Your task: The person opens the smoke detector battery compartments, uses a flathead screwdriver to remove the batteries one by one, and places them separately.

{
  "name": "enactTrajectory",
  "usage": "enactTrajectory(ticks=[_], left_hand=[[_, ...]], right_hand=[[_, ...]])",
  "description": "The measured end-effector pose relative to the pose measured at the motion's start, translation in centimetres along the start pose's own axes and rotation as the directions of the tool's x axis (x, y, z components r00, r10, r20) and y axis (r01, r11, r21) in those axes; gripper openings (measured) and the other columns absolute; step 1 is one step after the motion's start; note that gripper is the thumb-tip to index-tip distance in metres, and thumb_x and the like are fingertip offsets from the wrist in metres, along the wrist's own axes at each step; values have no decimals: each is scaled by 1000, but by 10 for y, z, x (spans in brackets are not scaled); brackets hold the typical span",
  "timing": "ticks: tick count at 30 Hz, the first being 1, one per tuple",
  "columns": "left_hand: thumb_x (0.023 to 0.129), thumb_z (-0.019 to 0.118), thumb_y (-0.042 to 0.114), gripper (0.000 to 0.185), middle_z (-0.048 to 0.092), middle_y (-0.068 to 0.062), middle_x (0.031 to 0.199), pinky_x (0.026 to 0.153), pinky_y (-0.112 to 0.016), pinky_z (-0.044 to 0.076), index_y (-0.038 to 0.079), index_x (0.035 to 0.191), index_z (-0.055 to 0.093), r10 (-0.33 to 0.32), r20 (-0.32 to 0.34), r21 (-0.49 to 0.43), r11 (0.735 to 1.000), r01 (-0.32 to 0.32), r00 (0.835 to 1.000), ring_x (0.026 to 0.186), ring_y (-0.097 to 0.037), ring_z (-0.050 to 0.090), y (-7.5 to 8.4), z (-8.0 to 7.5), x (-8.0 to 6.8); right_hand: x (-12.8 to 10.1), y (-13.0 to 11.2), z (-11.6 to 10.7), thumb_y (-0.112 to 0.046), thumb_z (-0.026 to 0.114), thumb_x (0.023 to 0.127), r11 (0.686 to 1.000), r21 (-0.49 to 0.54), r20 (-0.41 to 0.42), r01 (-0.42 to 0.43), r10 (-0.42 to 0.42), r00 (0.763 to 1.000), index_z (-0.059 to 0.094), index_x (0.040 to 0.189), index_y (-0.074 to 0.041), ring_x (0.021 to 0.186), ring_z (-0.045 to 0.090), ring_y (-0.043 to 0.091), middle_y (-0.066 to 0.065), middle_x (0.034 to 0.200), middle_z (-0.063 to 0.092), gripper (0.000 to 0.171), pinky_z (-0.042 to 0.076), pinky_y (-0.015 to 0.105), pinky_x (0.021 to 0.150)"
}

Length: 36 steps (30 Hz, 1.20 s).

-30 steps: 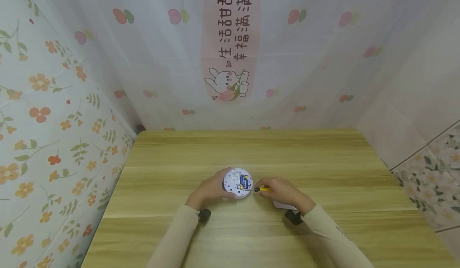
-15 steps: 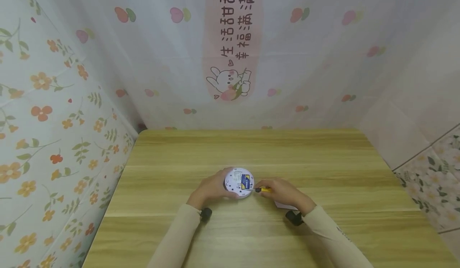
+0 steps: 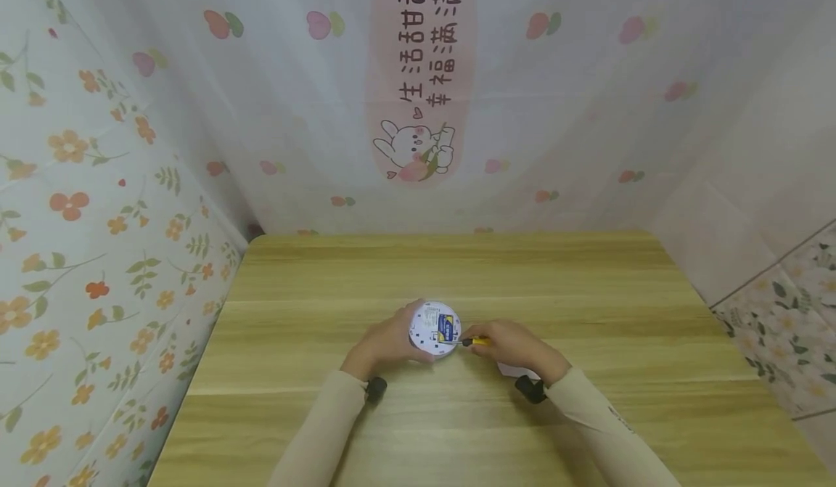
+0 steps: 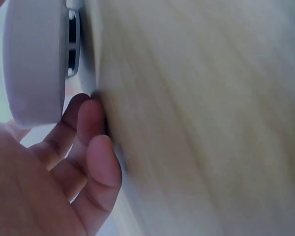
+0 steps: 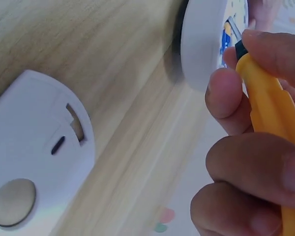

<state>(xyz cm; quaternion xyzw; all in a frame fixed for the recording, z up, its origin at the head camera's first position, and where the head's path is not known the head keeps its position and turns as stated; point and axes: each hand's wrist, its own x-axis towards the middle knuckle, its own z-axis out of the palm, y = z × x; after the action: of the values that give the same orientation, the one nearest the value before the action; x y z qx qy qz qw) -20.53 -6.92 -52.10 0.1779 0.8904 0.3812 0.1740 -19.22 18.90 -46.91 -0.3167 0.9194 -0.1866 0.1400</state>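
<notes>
My left hand point(image 3: 388, 338) grips a round white smoke alarm point(image 3: 426, 325) by its left edge, its back face up toward the head camera. A blue and yellow battery point(image 3: 446, 327) sits in that face. My right hand point(image 3: 512, 345) holds a screwdriver point(image 5: 270, 98) by its yellow handle. The screwdriver's metal tip reaches the alarm's face at the battery's lower edge; exact contact is too small to tell. In the left wrist view, the alarm's white side and dark vents show above my curled fingers point(image 4: 103, 162).
A flat white plate point(image 5: 44, 118) with slots and a round metal disc point(image 5: 14, 202) lies on the wooden table point(image 3: 313, 276), partly beneath my right hand in the head view. A printed curtain point(image 3: 294, 109) hangs behind the table's far edge.
The hands, alarm and screwdriver keep nearly the same places, with the tip still at the battery's edge. Only slight shifts show, along with a small movement of the head view.
</notes>
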Motion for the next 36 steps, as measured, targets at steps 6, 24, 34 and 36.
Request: enactTrajectory(ticks=[6, 24, 34, 36], left_hand=[[62, 85, 55, 122, 40, -16, 150, 98, -59, 43, 24, 156, 13, -9, 6, 49, 999, 9, 1000, 126, -36, 51, 4, 1, 2], [64, 86, 47, 117, 41, -14, 151, 103, -57, 40, 20, 155, 18, -31, 11, 12, 999, 31, 999, 131, -36, 48, 10, -7, 1], [63, 86, 48, 117, 43, -13, 150, 101, -58, 41, 20, 154, 18, -34, 13, 31, 999, 34, 999, 128, -36, 50, 9, -6, 1], [63, 86, 47, 117, 43, -13, 150, 100, -58, 41, 20, 154, 18, -35, 15, 31, 999, 35, 999, 127, -36, 51, 8, -5, 1]], right_hand=[[2, -3, -3, -20, 64, 91, 998, -51, -2, -23, 23, 1000, 72, 113, -14, 71, 50, 6, 3, 108, 72, 24, 45, 23, 65], [-2, -9, 7, -27, 60, 94, 982, -179, -45, -66, 58, 997, 68, 120, -20, 53, 38, 7, -2, 65, 57, 27, 32, 23, 48], [-9, 0, 24, -27, 64, 91, 966, -257, -183, -19, -29, 983, 69, 118, -22, 49, 29, 5, 0, 72, 64, 28, 23, 19, 44], [-10, 2, 28, -26, 65, 90, 967, -256, -214, -14, -42, 976, 69, 118, -22, 49, 27, 4, -3, 68, 61, 28, 22, 19, 43]])
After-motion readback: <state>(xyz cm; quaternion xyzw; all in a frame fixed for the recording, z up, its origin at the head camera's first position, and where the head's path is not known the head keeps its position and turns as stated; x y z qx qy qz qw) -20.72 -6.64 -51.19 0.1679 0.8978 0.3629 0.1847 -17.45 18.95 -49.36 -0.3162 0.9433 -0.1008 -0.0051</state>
